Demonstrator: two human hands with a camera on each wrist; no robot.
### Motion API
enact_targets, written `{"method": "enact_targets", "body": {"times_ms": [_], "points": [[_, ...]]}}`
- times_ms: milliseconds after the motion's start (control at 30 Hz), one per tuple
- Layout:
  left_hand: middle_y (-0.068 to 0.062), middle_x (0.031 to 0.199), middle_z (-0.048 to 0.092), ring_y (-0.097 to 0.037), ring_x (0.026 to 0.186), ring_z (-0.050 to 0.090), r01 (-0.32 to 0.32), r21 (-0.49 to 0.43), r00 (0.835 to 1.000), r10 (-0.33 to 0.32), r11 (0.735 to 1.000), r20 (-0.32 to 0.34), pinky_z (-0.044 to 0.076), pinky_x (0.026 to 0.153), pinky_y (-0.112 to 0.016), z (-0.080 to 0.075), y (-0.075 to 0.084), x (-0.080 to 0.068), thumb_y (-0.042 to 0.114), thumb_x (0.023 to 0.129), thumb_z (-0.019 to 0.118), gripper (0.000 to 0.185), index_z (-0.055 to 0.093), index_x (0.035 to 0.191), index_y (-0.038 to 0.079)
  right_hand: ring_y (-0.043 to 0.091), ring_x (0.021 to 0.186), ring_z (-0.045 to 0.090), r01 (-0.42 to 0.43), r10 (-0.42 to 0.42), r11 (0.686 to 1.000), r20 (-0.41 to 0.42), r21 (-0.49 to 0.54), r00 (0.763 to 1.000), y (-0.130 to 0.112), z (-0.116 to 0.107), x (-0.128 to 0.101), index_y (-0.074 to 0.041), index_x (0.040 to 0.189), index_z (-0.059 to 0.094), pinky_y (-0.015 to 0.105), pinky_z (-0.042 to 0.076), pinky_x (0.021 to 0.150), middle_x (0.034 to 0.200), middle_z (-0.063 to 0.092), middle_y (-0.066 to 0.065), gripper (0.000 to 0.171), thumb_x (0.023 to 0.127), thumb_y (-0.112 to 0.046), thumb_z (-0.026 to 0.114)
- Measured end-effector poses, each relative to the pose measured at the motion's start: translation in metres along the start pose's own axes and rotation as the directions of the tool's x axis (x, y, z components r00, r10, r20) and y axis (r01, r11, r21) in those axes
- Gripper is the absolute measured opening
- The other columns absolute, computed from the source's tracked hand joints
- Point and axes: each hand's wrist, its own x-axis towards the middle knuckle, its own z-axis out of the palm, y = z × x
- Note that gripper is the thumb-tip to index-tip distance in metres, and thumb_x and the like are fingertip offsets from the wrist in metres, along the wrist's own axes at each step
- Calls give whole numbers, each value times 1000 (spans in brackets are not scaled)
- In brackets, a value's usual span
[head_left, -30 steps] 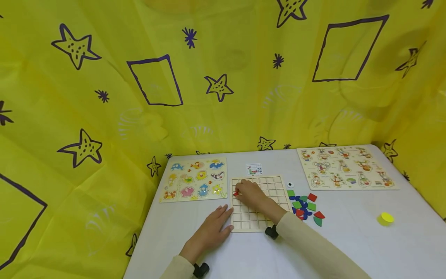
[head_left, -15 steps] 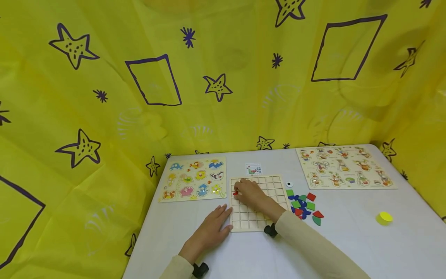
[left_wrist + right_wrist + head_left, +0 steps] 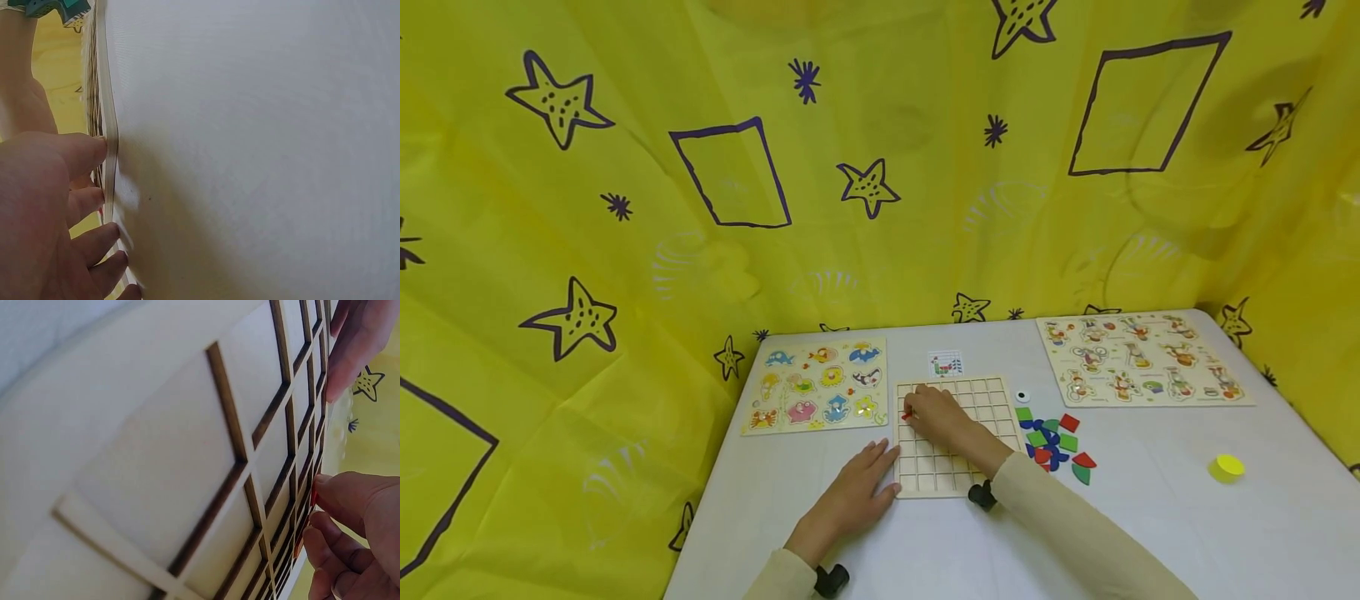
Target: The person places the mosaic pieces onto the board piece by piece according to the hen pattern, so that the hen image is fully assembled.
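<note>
A wooden grid board [image 3: 964,433] lies on the white table [image 3: 1150,517]. My right hand [image 3: 919,408] reaches over the board's far left cells and pinches a small red piece [image 3: 907,415] against the grid. The right wrist view shows the fingertips [image 3: 340,494] on the red piece [image 3: 310,506] at the board [image 3: 187,444] edge. My left hand [image 3: 868,471] lies flat on the table, its fingertips [image 3: 87,153] touching the board's left edge [image 3: 107,125].
Several loose red, green and blue pieces [image 3: 1056,446] lie right of the board. An animal puzzle [image 3: 818,385] sits at the left, another [image 3: 1142,358] at the back right. A picture card [image 3: 946,363], a small ring [image 3: 1022,397] and a yellow cap [image 3: 1227,468] are nearby.
</note>
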Motion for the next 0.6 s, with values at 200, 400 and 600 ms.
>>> {"method": "enact_targets", "body": {"times_ms": [200, 400, 600], "points": [[-7, 172, 35, -33, 159, 30, -9, 6, 1000, 9, 1000, 1, 31, 127, -56, -1, 1, 0, 37, 107, 58, 62, 41, 164, 19, 21, 84, 60, -5, 5, 1000, 13, -3, 1000, -2, -4, -1, -11, 100, 75, 43, 51, 81, 98, 66, 4, 8, 96, -16, 79], [-7, 172, 35, -33, 159, 30, -12, 7, 1000, 11, 1000, 2, 31, 127, -56, -1, 0, 0, 38, 107, 59, 62, 41, 164, 20, 25, 96, 65, -27, 26, 999, 35, 38, 999, -2, -13, -4, -9, 108, 74, 48, 54, 89, 104, 67, 5, 13, 98, -17, 76], [-7, 172, 35, -33, 159, 31, -13, 11, 1000, 13, 1000, 2, 32, 127, -56, -1, 0, -1, 39, 107, 58, 62, 42, 163, 19, 32, 110, 67, -79, 78, 995, 21, 55, 997, 18, -31, -11, -9, 113, 74, 54, 52, 99, 110, 69, 8, 16, 100, -19, 73]]}}
